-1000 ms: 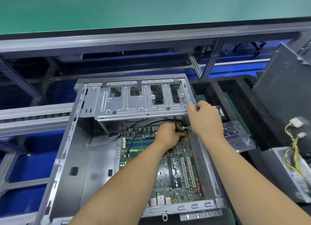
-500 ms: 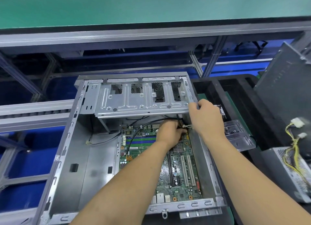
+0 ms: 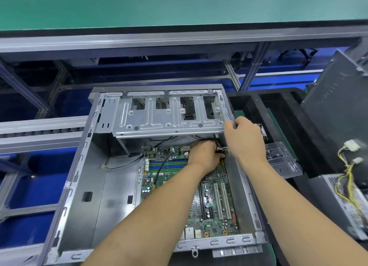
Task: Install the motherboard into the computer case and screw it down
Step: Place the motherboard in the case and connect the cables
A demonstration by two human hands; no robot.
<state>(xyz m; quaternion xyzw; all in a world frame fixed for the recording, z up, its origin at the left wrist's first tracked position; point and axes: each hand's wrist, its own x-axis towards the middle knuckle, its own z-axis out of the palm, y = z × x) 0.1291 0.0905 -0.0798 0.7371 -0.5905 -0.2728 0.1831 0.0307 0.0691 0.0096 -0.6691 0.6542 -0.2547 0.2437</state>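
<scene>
Left hand [image 3: 205,154] curled on black cables [image 3: 171,154] over motherboard [image 3: 215,198], right hand [image 3: 245,138] gripping drive cage [image 3: 169,114] corner, probably clearing screw holes.

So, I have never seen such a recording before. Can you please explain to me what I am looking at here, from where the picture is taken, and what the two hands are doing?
There is no robot here, only a person. The camera sits on the person's head and looks forward and down, so both forearms reach in from the bottom of the picture.

The big grey metal box is an open computer case lying on its side. The green board inside it is the motherboard, already lying in the case. No screwdriver shows.

The left hand is down at the board's far end, fingers curled at a bundle of black cables. The right hand holds the corner of the metal drive cage above.

To the right stand a black tray, a clear plastic box and a power supply with yellow wires.
</scene>
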